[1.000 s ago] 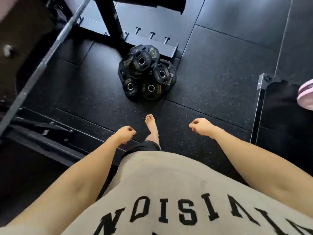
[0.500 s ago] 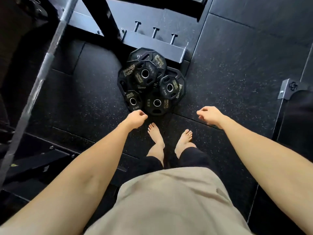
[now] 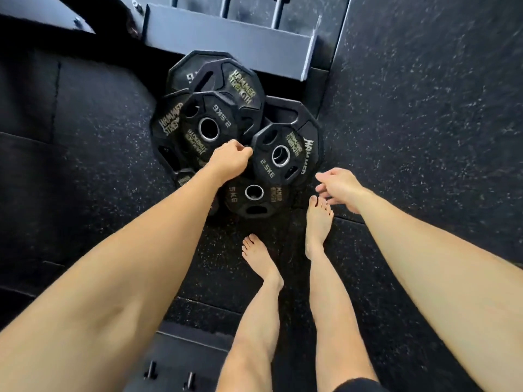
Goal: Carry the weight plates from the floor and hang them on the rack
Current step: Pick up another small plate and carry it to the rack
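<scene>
Pile of weight plates on rubber floor, just below rack base.
Likely heavy, rigid, rubber-coated; cut-out slots best hold. Left hand loosely curled over 2.5 kg plate, grasping nothing; right hand released, beside pile.

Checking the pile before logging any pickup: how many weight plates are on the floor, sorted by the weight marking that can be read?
Plates marked 2.5KG: 2
Plate marked 5KG: 1
Plates with marking hidden or unreadable: 5
Total: 8
</scene>
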